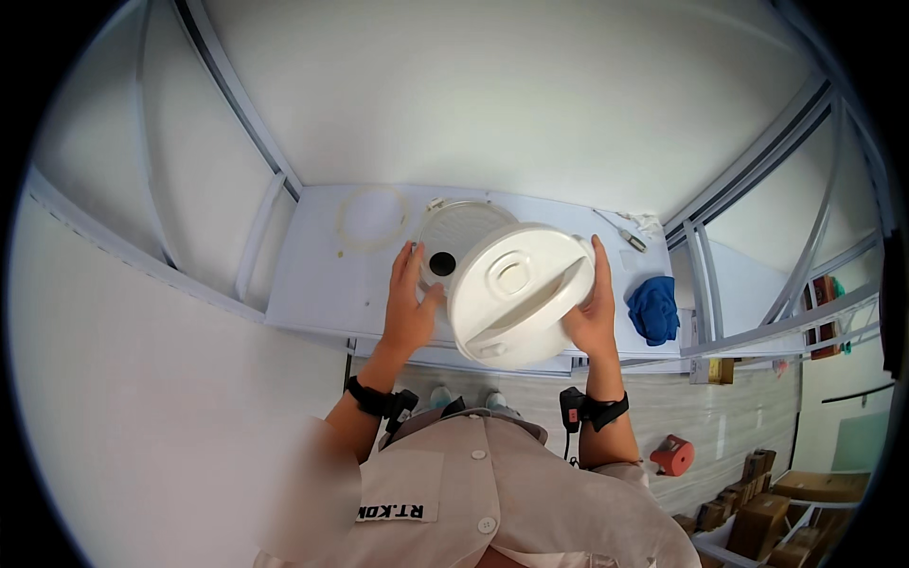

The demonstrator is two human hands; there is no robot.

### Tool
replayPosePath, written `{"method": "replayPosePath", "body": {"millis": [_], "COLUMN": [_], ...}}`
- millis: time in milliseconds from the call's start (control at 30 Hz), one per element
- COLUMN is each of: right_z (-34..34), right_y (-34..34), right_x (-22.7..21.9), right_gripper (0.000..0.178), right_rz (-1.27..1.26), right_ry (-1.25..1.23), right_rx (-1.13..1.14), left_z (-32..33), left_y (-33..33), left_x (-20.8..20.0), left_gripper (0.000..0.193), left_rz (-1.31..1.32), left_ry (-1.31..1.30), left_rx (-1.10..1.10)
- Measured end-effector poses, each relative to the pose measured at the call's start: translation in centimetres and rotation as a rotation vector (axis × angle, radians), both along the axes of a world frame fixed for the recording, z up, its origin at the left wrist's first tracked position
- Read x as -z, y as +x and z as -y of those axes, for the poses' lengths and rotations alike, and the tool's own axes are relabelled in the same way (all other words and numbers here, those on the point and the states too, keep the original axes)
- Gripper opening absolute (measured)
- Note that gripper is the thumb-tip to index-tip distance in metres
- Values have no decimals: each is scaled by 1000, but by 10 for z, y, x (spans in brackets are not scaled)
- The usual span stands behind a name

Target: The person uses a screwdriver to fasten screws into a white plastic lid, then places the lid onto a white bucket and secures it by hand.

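Observation:
A round white plastic lid with a raised handle bar across its top is tilted up over the near part of the table. My right hand grips its right side, fingers along the rim and thumb low on the near side. Under and behind the lid is a pale round ribbed piece with a black round spot; the lid hides its near right part. My left hand is at this piece's left edge, fingers stretched and thumb apart. Whether its fingertips press on the rim is hard to tell.
On the white table a thin yellowish ring lies left, and a screwdriver, a clear plastic bag and a crumpled blue cloth right. Metal frames flank the table. A red roll and cardboard boxes are at lower right.

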State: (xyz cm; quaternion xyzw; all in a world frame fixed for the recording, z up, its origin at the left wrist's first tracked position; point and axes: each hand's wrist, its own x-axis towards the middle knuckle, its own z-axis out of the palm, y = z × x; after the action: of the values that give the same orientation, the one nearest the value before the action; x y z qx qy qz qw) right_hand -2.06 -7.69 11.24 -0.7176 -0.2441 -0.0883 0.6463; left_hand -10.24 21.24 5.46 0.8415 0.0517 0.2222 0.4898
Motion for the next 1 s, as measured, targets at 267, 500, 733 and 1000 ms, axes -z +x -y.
{"method": "replayPosePath", "body": {"millis": [267, 500, 733, 1000], "right_z": [6, 4, -32, -38], "right_y": [-3, 19, 27, 36], "right_x": [-12, -24, -35, -32], "right_gripper": [102, 103, 101, 86], "right_rz": [180, 217, 26, 23], "right_ry": [-215, -309, -236, -238], "right_rx": [108, -36, -35, -4], "left_z": [-14, -4, 36, 27], "left_y": [17, 7, -13, -4], "left_x": [-3, -35, -86, -49], "left_gripper": [74, 59, 62, 63], "left_rz": [-4, 200, 5, 137], "left_ry": [-68, -63, -354, -689], "left_rx": [37, 99, 128, -12]}}
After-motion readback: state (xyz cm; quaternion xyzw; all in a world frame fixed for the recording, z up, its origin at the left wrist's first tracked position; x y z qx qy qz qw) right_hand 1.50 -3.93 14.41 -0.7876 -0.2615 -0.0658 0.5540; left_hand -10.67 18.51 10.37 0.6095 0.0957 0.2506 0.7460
